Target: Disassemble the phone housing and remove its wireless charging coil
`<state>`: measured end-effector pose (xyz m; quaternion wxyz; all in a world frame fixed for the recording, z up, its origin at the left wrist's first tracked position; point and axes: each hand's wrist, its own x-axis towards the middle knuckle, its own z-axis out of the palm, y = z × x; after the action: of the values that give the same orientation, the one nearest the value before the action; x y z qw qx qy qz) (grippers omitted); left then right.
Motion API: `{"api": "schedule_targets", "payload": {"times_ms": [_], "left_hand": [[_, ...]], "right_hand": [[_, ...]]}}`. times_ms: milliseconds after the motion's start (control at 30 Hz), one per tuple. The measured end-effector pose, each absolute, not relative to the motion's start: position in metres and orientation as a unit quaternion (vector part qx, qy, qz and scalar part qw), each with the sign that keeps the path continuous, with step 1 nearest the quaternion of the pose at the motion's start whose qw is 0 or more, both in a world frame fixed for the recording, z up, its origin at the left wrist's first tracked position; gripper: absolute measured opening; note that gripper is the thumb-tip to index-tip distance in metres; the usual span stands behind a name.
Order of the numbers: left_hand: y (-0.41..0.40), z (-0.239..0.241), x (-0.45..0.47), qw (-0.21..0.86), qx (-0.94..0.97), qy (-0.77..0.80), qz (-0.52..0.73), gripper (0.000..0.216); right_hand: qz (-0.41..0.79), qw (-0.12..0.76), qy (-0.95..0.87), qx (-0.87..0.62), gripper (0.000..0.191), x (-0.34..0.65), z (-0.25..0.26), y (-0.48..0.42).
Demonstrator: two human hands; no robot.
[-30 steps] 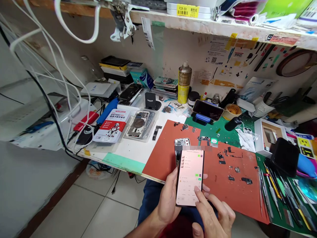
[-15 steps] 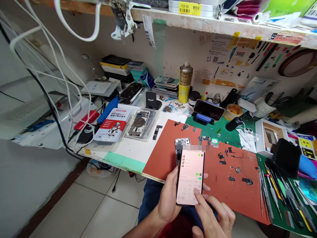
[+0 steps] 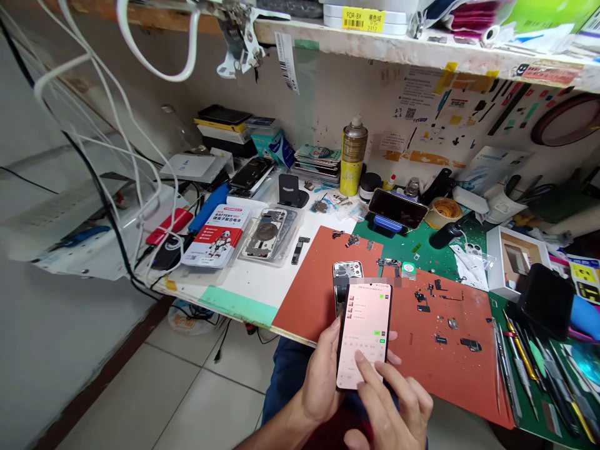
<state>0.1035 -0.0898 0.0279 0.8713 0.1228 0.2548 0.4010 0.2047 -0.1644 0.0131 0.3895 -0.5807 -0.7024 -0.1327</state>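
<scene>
My left hand (image 3: pixel 322 374) grips a lit smartphone (image 3: pixel 364 334) by its edges, held over the near edge of the bench. Its pale screen shows a chat page. My right hand (image 3: pixel 391 406) hovers over the lower screen, index finger stretched out and touching it, the other fingers curled. Just behind the phone an opened phone housing (image 3: pixel 347 275) lies on the red mat (image 3: pixel 319 287), with small parts (image 3: pixel 440 315) scattered to its right.
A spray can (image 3: pixel 351 156), a phone on a blue stand (image 3: pixel 394 210), a tape roll (image 3: pixel 442 211) and a white box (image 3: pixel 513 259) stand behind. Tweezers and tools (image 3: pixel 520 362) lie right. A battery pack (image 3: pixel 215 234), a bare housing (image 3: pixel 267 232) and white cables (image 3: pixel 122 150) are left.
My right index finger has slid left and slightly down across the lower screen. The view has shifted a little; the phone stays in my left hand.
</scene>
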Motion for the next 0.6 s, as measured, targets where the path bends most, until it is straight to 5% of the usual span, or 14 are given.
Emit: {"api": "schedule_targets", "payload": {"times_ms": [600], "left_hand": [[-0.093, 0.025, 0.104, 0.866, 0.1, 0.257, 0.417, 0.053]], "right_hand": [[-0.115, 0.442, -0.652, -0.606, 0.016, 0.21, 0.027, -0.151]]}}
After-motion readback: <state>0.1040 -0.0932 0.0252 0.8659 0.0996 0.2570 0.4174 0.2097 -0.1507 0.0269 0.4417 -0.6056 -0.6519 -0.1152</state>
